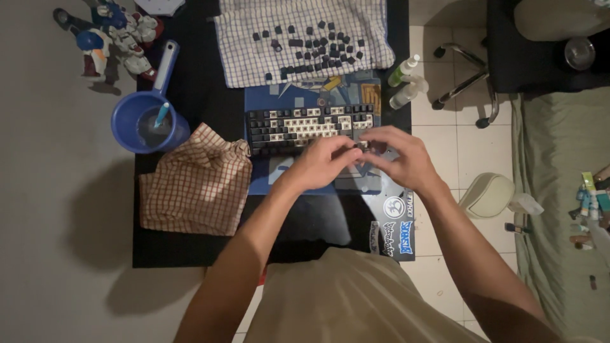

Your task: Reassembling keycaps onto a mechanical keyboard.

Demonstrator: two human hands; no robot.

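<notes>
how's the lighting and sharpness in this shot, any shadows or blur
Head view: dim, warm light from above; the table and the person's arms throw soft shadows on the floor at left; left hand and right hand look slightly soft; keyboard is readable, edges darker.

Both hands (365, 159) meet over the lower right corner of the black-and-white mechanical keyboard (305, 127), closing off that edge. Behind it, the white checked cloth strewn with loose dark keycaps (304, 39) fills the far table. To the left, the crumpled red-checked cloth (194, 181) and blue plastic dipper of water (149, 121) crowd the way. Two clear spray bottles (405, 81) stand at the right edge. The black table (171, 251) lies open near the body.
</notes>
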